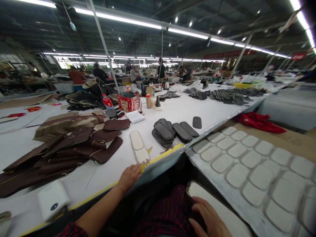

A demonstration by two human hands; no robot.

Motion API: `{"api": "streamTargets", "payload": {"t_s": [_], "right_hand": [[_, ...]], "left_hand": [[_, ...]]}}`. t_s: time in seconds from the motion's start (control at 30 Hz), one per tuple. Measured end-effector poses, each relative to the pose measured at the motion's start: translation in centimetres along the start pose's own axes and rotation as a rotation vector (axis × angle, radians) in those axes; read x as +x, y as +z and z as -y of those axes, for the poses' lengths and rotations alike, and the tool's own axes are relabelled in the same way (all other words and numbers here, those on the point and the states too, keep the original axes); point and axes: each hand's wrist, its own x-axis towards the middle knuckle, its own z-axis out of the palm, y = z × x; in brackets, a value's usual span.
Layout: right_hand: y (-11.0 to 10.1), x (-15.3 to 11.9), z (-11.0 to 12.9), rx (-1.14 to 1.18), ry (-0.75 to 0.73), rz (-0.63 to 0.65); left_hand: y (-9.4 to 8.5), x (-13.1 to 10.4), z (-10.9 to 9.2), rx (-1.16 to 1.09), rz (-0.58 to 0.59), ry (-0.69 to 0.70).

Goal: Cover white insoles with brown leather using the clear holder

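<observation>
My left hand [129, 177] rests at the front edge of the table, fingers bent and lying on the yellow-taped border. Its fingertips are beside the lower end of a pale, rounded strap-like flap piece [138, 147], whose dark outline shows. Low in view, my right hand [209, 219] lies over my lap with its fingers apart. Those fingers touch a dark brown leather piece [197, 210] next to a long white panel [212, 199] with a rounded end. Part of that brown piece is hidden by the hand.
Brown leather bag parts [81, 144] are heaped left; a white phone-like object [53, 200] lies nearer. Dark grey rounded pieces [163, 131] are stacked ahead. Several white-faced rounded panels [251, 158] cover a board at right. Behind are a red box [129, 102] and bottle [107, 102].
</observation>
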Motion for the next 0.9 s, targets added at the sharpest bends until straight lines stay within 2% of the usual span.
{"api": "streamTargets", "payload": {"t_s": [0.17, 0.27, 0.33, 0.37, 0.43, 0.47, 0.53, 0.63, 0.77, 0.83, 0.9], "right_hand": [[1.4, 1.4, 2.5, 0.315, 0.131, 0.214], [2.9, 1.9, 3.2, 0.592, 0.298, 0.350], [3.9, 2.6, 3.7, 0.895, 0.543, 0.418], [4.3, 3.0, 4.0, 1.080, 0.694, 0.434], [4.7, 3.9, 4.5, 1.446, 0.924, 0.427], [4.7, 4.3, 4.6, 1.575, 0.969, 0.380], [4.5, 4.9, 4.7, 1.687, 0.910, 0.220], [3.2, 4.8, 4.1, 1.621, 0.780, -0.018], [-1.0, 2.3, 1.5, 1.441, 0.696, -0.181], [-3.8, -0.7, -0.6, 1.219, 0.717, -0.253], [-6.4, -4.5, -3.0, 0.838, 0.857, -0.230]], "left_hand": [[-0.9, 1.2, -0.4, -0.070, -0.038, 0.102], [-2.5, 0.9, -2.0, -0.148, -0.194, 0.010], [-3.7, 0.6, -4.1, -0.248, -0.338, -0.017], [-4.3, 0.4, -5.4, -0.295, -0.394, 0.028], [-5.3, 0.1, -8.5, -0.342, -0.429, 0.262], [-5.7, 0.1, -10.0, -0.347, -0.429, 0.403], [-6.2, 0.4, -12.9, -0.350, -0.427, 0.627], [-6.1, 1.7, -15.8, -0.400, -0.419, 0.785], [-4.8, 4.0, -18.1, -0.604, -0.330, 0.922], [-4.0, 5.4, -19.1, -0.674, -0.264, 0.867], [-3.1, 7.0, -20.6, -0.679, -0.152, 0.727]]}}
